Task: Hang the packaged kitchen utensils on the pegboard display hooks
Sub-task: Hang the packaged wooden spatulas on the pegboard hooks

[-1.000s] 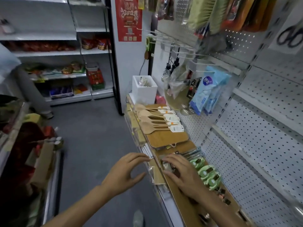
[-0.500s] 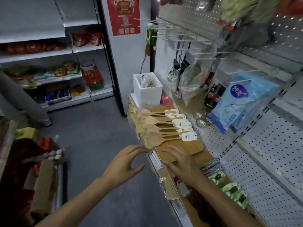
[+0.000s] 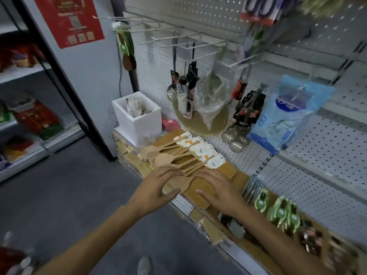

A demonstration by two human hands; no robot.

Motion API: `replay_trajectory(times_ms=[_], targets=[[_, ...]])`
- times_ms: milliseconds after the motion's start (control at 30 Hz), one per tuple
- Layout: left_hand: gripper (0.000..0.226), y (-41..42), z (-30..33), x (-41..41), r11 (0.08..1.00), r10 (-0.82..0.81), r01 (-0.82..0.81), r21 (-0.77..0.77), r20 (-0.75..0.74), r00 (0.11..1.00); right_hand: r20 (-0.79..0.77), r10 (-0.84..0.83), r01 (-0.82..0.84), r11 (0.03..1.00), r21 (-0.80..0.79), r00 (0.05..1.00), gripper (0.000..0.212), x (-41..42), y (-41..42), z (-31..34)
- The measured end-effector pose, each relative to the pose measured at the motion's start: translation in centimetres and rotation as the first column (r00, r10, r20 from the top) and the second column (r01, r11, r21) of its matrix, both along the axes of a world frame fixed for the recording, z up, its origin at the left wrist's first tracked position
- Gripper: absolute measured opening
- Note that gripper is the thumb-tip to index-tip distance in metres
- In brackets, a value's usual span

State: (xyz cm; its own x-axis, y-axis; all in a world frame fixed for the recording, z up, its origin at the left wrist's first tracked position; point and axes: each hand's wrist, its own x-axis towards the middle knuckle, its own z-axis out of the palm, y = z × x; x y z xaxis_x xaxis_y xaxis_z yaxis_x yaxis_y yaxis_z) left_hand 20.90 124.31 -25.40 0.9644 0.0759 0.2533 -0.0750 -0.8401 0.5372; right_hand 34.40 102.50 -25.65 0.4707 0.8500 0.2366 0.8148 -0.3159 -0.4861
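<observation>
Wooden spatulas (image 3: 174,155) now lie under both hands, left (image 3: 156,190) and right (image 3: 218,190), fingers relaxed, gripping nothing.

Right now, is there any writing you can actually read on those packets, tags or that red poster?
None can be quoted; all print is blurred or too small.
Red poster: pale characters and small squares, unreadable.
Blue packet: dark round logo with white script, unreadable.
White tags on the wooden spatulas: tiny dark print, orange marks.
Black cards on hanging utensils: white lettering, too small.
</observation>
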Motion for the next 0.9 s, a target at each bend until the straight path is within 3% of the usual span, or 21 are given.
replay_trajectory(times_ms=[267, 500, 667, 800, 900], targets=[[0.051, 7.7, -1.0, 3.1, 0.970, -0.244, 0.243, -0.014, -0.063, 0.968, -0.048, -0.247, 0.246, 0.969, -0.030, 0.968, 0.059, -2.4, 4.4, 0.1], [0.055, 9.5, -4.1, 8.1, 0.935, -0.353, 0.352, -0.037, -0.151, 0.923, -0.086, -0.356, 0.349, 0.933, -0.092, 0.931, 0.064, -1.0, 5.3, -2.4], [0.059, 10.1, -7.4, 12.7, 0.931, -0.364, 0.363, -0.044, -0.221, 0.905, -0.179, -0.420, 0.395, 0.905, -0.157, 0.890, 0.053, 3.0, 5.9, -7.3], [0.058, 10.7, -12.2, 17.1, 0.930, -0.367, 0.358, -0.087, -0.325, 0.872, -0.308, -0.494, 0.433, 0.867, -0.247, 0.813, 0.055, 6.6, 7.1, -13.6], [0.054, 11.1, -17.0, 20.6, 0.925, -0.374, 0.361, -0.117, -0.433, 0.820, -0.448, -0.581, 0.498, 0.814, -0.298, 0.680, 0.060, 8.9, 8.4, -18.6]])
